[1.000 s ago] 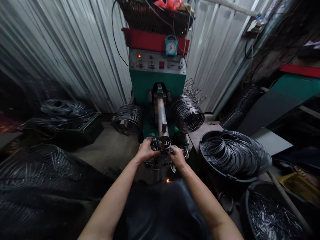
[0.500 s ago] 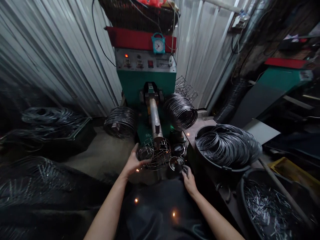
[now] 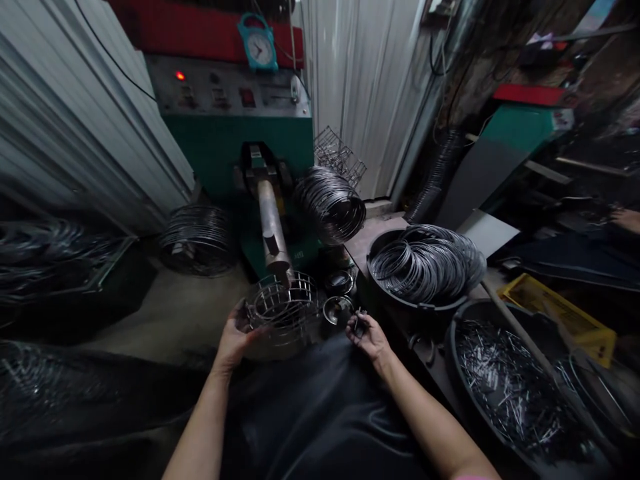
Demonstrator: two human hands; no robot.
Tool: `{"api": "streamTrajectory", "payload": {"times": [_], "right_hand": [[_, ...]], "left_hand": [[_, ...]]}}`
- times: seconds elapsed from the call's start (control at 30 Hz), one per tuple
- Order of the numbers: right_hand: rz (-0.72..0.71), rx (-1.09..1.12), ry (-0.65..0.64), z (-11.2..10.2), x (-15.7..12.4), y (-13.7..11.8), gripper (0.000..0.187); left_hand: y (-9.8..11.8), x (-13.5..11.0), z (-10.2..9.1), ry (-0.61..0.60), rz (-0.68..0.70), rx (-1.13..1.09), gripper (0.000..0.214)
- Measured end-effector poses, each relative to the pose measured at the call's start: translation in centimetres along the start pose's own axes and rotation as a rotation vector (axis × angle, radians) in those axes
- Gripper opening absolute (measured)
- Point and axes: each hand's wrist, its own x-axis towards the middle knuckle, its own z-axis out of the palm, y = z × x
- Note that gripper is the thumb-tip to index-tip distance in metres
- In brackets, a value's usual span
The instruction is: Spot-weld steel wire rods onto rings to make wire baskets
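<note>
My left hand (image 3: 237,339) is closed on the left side of a round wire basket (image 3: 285,310) made of thin metal rings and short cross wires. The basket sits around the lower tip of a grey metal welding arm (image 3: 273,230), which reaches out from a green machine (image 3: 200,143). To the right, my right hand (image 3: 369,339) is palm up with fingers curled around a few short dark metal wire pieces (image 3: 359,325). Near those fingers is a small round shiny metal cup (image 3: 337,311).
A tub of wire rings (image 3: 430,267) stands at right, and a bin of short metal rods (image 3: 510,387) is nearer. Ring bundles (image 3: 333,203) hang beside the machine. Behind the bin lies a yellow crate (image 3: 565,320). A black apron (image 3: 320,413) covers my lap.
The glowing sparks around the basket and apron are gone. My right hand has turned palm up, showing the wire pieces. My view has swung right and down; my left hand still holds the basket.
</note>
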Motion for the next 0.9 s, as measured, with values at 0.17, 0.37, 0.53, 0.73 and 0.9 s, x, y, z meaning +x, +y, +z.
{"api": "streamTrajectory", "payload": {"times": [0.17,0.37,0.53,0.73,0.9], "right_hand": [[-0.024,0.088,0.104,-0.1,-1.1,-0.1,0.02],[0.013,0.209,0.231,-0.1,-2.1,0.6,0.018],[0.163,0.384,0.118,-0.1,-2.9,0.3,0.01],[0.218,0.37,0.065,-0.2,-3.3,0.4,0.013],[0.027,0.079,0.118,-0.4,-3.0,1.2,0.022]], "left_hand": [[1.0,-4.1,0.0,-0.043,0.009,0.048,0.099],[3.7,-6.8,0.6,0.026,0.148,0.367,0.094],[4.7,-7.4,1.2,0.058,0.286,0.547,0.09],[4.9,-8.0,1.6,0.085,0.257,0.576,0.089],[5.3,-8.0,1.7,0.134,0.281,0.628,0.088]]}}
